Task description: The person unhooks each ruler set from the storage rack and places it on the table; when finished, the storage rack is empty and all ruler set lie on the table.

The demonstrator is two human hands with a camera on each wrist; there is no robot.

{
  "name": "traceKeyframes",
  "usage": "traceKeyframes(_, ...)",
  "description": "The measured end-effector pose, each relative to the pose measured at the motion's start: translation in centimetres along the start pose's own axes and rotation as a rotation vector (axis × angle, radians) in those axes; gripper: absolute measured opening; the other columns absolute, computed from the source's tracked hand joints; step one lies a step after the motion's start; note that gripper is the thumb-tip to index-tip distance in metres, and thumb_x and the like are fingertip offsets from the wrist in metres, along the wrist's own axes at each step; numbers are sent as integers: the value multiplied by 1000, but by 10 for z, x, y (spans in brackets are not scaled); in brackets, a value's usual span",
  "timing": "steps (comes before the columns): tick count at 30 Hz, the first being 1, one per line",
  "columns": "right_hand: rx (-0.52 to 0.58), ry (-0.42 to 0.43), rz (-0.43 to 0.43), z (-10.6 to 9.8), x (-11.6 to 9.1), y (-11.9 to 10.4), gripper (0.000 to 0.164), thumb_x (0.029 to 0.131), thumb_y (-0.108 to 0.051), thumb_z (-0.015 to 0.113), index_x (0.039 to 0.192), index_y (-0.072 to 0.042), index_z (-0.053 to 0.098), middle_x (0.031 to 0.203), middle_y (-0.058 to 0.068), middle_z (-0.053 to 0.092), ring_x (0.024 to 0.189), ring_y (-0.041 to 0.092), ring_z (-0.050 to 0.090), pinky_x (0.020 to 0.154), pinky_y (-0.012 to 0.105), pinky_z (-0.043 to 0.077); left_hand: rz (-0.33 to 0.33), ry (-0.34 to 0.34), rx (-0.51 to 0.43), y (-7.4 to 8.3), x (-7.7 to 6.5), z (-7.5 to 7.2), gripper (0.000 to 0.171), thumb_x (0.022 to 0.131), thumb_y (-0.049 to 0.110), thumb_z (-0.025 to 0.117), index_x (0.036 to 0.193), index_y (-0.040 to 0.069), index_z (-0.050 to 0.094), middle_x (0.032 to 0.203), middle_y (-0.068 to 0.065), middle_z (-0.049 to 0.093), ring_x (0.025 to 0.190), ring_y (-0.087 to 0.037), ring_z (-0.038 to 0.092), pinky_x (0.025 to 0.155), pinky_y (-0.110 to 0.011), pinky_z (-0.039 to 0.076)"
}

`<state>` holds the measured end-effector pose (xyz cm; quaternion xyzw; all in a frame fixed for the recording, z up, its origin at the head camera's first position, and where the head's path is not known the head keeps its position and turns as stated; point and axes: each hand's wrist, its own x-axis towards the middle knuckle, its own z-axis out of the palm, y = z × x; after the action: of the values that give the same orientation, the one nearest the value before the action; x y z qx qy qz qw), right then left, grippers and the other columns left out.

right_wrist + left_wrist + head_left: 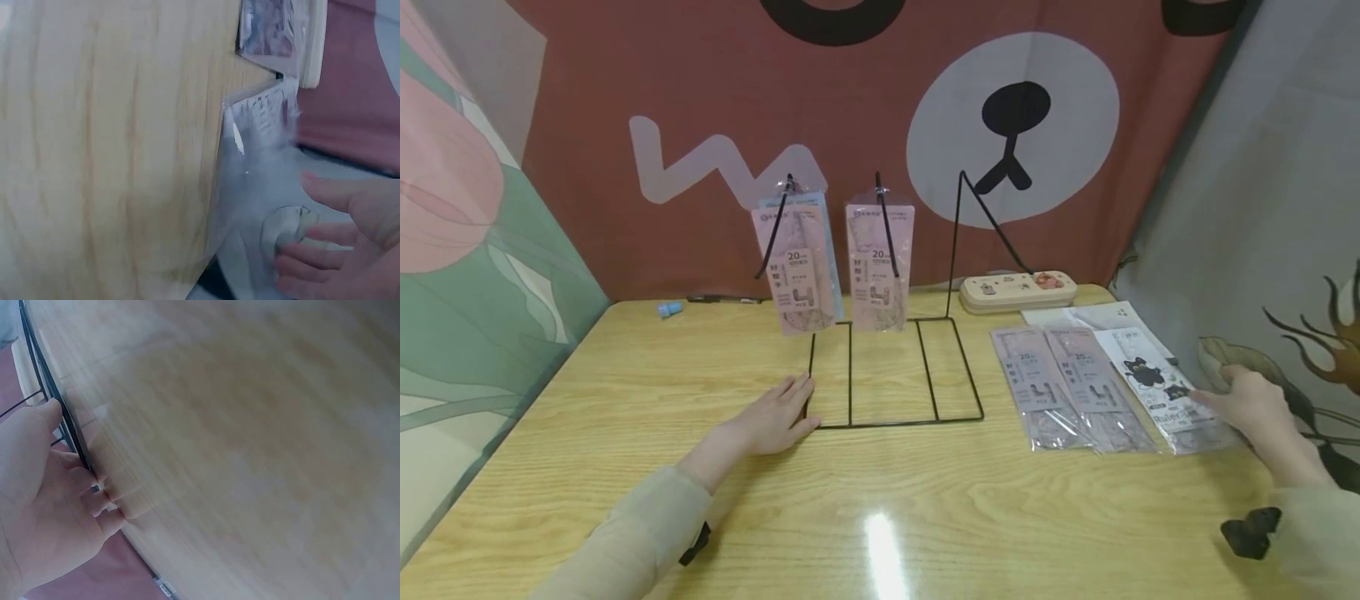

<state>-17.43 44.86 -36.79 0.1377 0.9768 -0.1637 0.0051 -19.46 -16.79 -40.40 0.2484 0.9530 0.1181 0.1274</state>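
— While the left hand [778,415] lies flat on the wooden table [625,400], what is it touching?

— Its fingers are straight and relaxed, gripping nothing. The fingertips [803,385] rest against the left edge of the black wire rack [891,371], at about nine o'clock of the rack's base frame. The left wrist view shows the same: fingers spread along the black wire, palm down on the wood.

— And the rack itself?

— It stands in the middle of the table. Two pink packets hang from its upright hooks: one [797,267] at eleven o'clock of the base, another [880,265] at twelve. The third hook [962,177], toward one o'clock, is bare.

— Where is the right hand [1251,400]?

— At three o'clock of the rack, well apart from it, near the table's right edge. Its fingers are loosely extended, not clenched, and they touch the clear packet with a black cat print [1157,383]. The right wrist view is blurred, but it shows open fingers over clear plastic wrap.

— What lies beside that packet?

— Two more pink packets [1071,387] lie flat just at its nine o'clock side, slightly overlapping. A cream power strip [1017,291] sits toward twelve o'clock of them, by the wall cloth. A small blue cap [669,309] lies at the table's far left, at ten o'clock of the rack.
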Motion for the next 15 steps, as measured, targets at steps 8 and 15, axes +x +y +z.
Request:
traceKeyframes(8, 35, 27, -189, 4, 2, -51, 91, 94, -45, 51, 141, 18, 6, 137, 48, 18, 121, 65, 21, 95, 74, 24, -1, 6, -4, 0, -1, -1, 68, 101, 39, 38, 148, -5, 14, 156, -22, 10, 143, -43, 11, 116, -57, 15)
traceKeyframes(15, 69, 46, -367, 15, 0, -101, 86, 93, -37, 57, 142, 17, 12, 137, 46, 23, 123, 63, 25, 99, 71, 25, -2, 1, -8, 2, -2, -2, 68, 101, 38, 37, 148, -5, 14, 156, -23, 11, 143, -43, 10, 116, -57, 15)
